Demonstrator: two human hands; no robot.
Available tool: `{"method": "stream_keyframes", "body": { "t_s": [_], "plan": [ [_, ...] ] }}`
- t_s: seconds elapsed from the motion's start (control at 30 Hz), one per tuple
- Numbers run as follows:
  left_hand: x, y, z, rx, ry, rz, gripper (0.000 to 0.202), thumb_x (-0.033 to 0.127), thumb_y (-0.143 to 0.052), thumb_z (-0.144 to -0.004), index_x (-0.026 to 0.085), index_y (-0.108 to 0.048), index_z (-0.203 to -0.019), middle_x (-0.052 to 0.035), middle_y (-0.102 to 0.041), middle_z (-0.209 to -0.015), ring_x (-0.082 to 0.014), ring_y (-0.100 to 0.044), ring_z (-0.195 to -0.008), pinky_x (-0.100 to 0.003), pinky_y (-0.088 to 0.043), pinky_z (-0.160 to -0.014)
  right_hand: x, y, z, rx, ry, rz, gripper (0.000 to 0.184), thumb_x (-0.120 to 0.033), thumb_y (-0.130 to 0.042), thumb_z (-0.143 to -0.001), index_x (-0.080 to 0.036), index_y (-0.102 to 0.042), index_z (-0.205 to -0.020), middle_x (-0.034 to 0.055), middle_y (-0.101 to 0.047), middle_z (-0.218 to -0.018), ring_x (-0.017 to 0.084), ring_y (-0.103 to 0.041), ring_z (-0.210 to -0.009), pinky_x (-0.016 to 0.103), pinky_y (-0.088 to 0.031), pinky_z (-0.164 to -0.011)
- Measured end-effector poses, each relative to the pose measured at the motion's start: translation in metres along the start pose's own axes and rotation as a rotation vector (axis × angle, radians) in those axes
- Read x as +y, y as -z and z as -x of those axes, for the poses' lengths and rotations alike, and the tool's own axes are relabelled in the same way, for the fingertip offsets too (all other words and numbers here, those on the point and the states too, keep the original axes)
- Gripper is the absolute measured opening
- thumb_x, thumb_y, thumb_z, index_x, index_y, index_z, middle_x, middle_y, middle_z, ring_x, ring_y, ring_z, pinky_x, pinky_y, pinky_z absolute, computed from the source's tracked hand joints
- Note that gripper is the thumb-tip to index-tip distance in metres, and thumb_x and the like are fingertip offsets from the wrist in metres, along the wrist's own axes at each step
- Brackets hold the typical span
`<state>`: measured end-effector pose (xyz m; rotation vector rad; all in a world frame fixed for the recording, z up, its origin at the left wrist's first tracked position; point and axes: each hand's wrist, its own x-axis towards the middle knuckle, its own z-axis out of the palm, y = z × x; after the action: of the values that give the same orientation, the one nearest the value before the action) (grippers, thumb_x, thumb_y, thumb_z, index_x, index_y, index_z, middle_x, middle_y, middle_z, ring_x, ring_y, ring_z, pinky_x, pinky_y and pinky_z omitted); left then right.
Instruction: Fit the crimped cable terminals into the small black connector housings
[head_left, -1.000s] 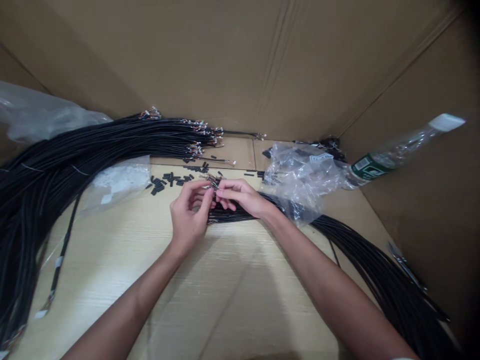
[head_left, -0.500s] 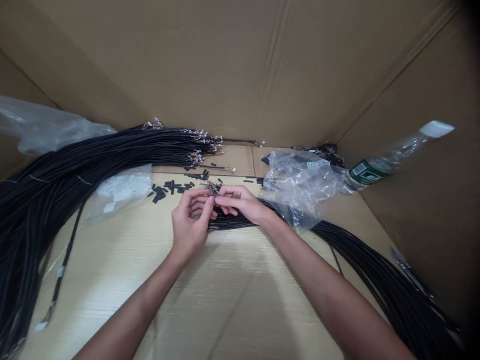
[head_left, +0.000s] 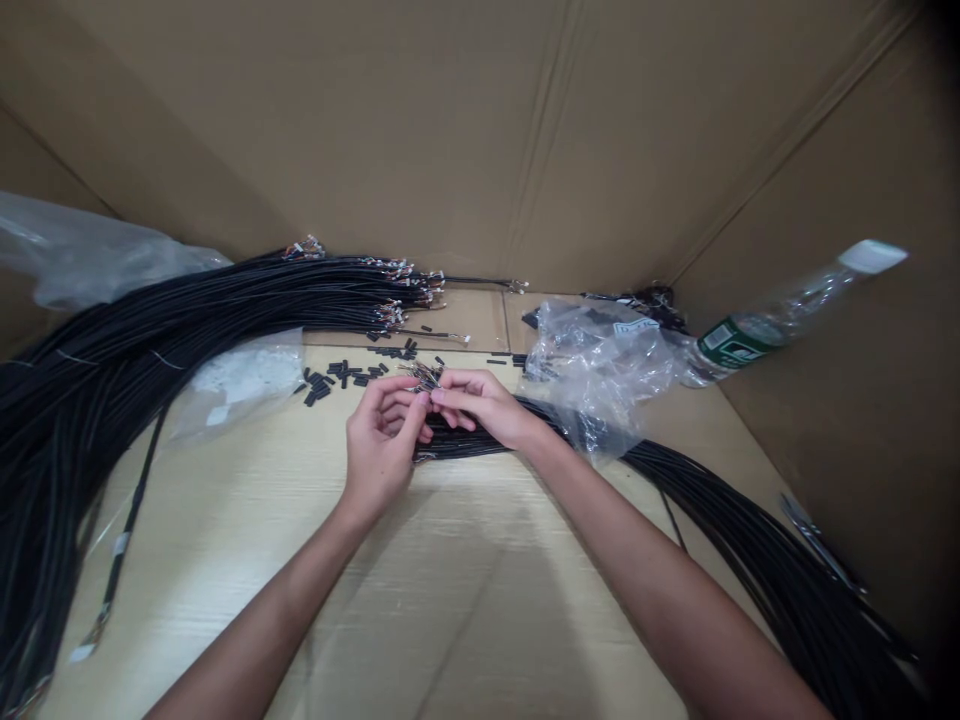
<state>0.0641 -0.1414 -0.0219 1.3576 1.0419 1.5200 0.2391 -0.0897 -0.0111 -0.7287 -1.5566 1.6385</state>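
Note:
My left hand (head_left: 381, 440) and my right hand (head_left: 480, 405) meet at the middle of a pale wooden tabletop (head_left: 315, 580). Both pinch the bare wire ends (head_left: 424, 377) of a black cable bundle (head_left: 750, 540) that runs off to the lower right under my right wrist. Several small black sleeve pieces (head_left: 341, 373) lie scattered just beyond my left fingers.
A thick bundle of black cables (head_left: 150, 320) sweeps along the left side. Cardboard walls (head_left: 480, 130) enclose the table. A crumpled clear plastic bag (head_left: 600, 365) and a plastic bottle (head_left: 780, 315) lie at right. Another clear bag (head_left: 232, 380) lies at left.
Over the last second the view tilted slightly, so everything sits lower in the picture. My hands stay pinched together on the wire ends with only small finger movements.

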Motion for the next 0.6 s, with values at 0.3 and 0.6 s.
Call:
{"method": "stream_keyframes", "body": {
  "t_s": [0.3, 0.6],
  "plan": [
    [-0.0012, 0.0005, 0.0009, 0.0, 0.024, 0.03, 0.033, 0.035, -0.079, -0.095, 0.016, -0.063, -0.117, -0.0037, -0.073, -0.088, -0.0102, -0.067, -0.061, -0.021, -0.057, -0.058, 0.0039, 0.0025, 0.0005, -0.012, 0.015, -0.011, 0.03, -0.042, -0.074, -0.093, -0.015, -0.064, -0.082, -0.0023, -0.06, -0.064, 0.007, -0.044, -0.049, 0.021, -0.029, -0.046],
    [-0.0008, -0.0011, -0.0012, -0.006, 0.075, 0.072, 0.034, 0.036, -0.081, -0.092, 0.015, -0.063, -0.111, -0.003, -0.073, -0.084, -0.0097, -0.064, -0.058, -0.021, -0.056, -0.055, 0.0083, 0.0046, 0.0008, -0.007, 0.046, -0.03, 0.029, -0.04, -0.075, -0.095, -0.015, -0.067, -0.081, -0.0015, -0.061, -0.066, 0.008, -0.048, -0.053, 0.021, -0.034, -0.051]
  ]
}}
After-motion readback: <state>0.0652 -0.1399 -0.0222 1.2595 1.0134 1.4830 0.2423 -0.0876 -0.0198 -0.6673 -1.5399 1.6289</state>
